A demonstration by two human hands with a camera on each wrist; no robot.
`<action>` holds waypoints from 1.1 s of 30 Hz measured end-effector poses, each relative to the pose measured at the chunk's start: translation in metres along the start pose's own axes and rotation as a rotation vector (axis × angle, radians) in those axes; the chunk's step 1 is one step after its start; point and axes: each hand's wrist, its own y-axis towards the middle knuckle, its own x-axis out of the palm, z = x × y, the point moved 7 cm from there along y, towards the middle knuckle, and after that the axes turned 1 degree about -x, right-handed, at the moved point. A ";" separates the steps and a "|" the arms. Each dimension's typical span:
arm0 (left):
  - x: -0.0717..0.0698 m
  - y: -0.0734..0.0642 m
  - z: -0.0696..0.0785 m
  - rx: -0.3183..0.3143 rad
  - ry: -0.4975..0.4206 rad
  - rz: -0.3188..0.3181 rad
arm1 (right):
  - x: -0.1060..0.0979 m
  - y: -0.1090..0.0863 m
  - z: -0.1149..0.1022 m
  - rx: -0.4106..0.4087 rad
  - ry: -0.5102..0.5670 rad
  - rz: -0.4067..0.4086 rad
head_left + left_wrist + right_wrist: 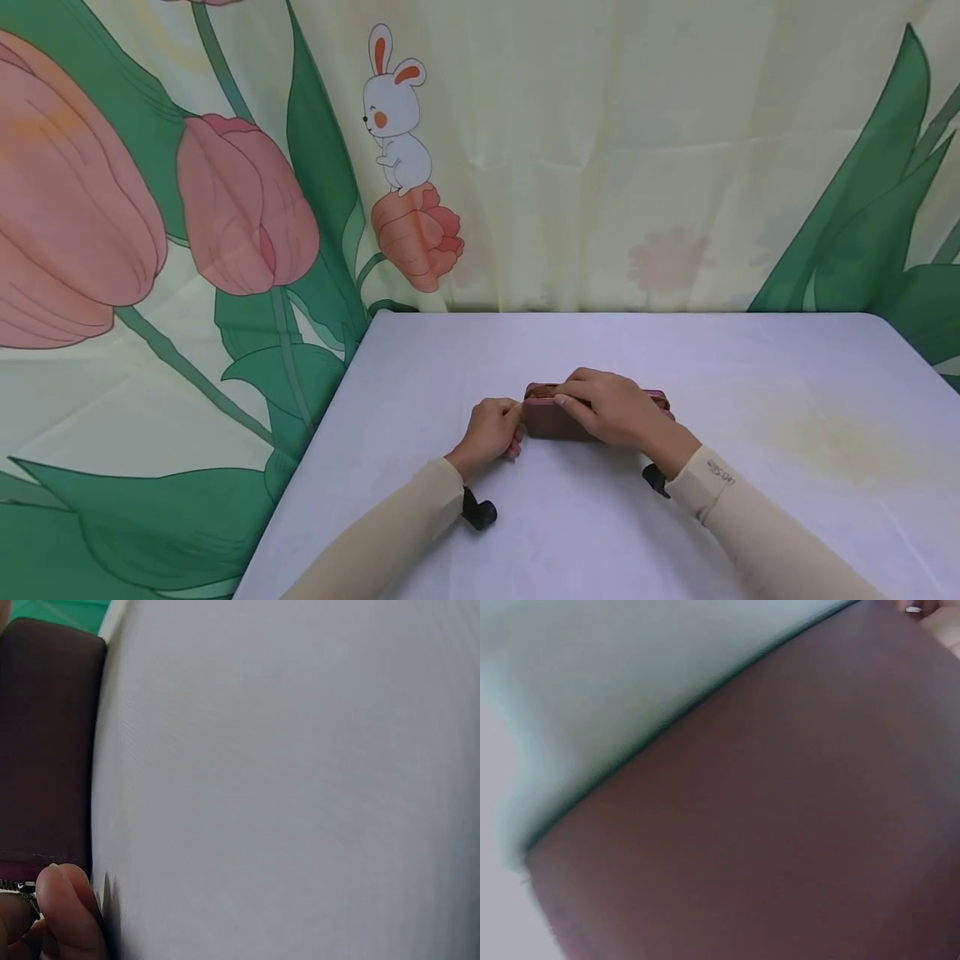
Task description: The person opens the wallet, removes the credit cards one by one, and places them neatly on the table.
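A dark maroon zip-around wallet [555,422] stands on its long edge on the white table, its zipped side facing up and partly unzipped. From above, my right hand [611,408] grips it, with the thumb on the near face. My left hand [492,429] is at the wallet's left end, fingers curled. In the left wrist view, the thumb and fingers [71,907] pinch at the end of the metal zipper [10,885]; the pull itself is mostly hidden. The wallet's smooth side [765,795] fills most of the right wrist view.
The white-covered table [750,367] extends around both hands. Behind it hangs a curtain [570,167] printed with tulips and a rabbit. A black wrist device [480,510] sits below the left cuff, another [656,480] by the right cuff.
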 end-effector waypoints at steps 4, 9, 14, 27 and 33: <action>-0.003 0.000 0.002 0.013 0.008 -0.001 | -0.014 -0.010 0.011 0.039 -0.026 0.100; -0.011 0.001 0.014 0.141 0.187 0.081 | -0.022 -0.019 0.020 0.086 -0.002 0.136; -0.014 -0.002 0.037 0.320 0.287 0.186 | -0.023 -0.024 0.024 0.115 0.001 0.121; 0.013 -0.025 0.088 0.621 0.581 0.036 | -0.022 -0.030 0.028 0.130 -0.056 0.068; 0.019 -0.024 0.084 0.627 0.653 0.031 | -0.021 -0.037 0.032 0.181 -0.084 0.014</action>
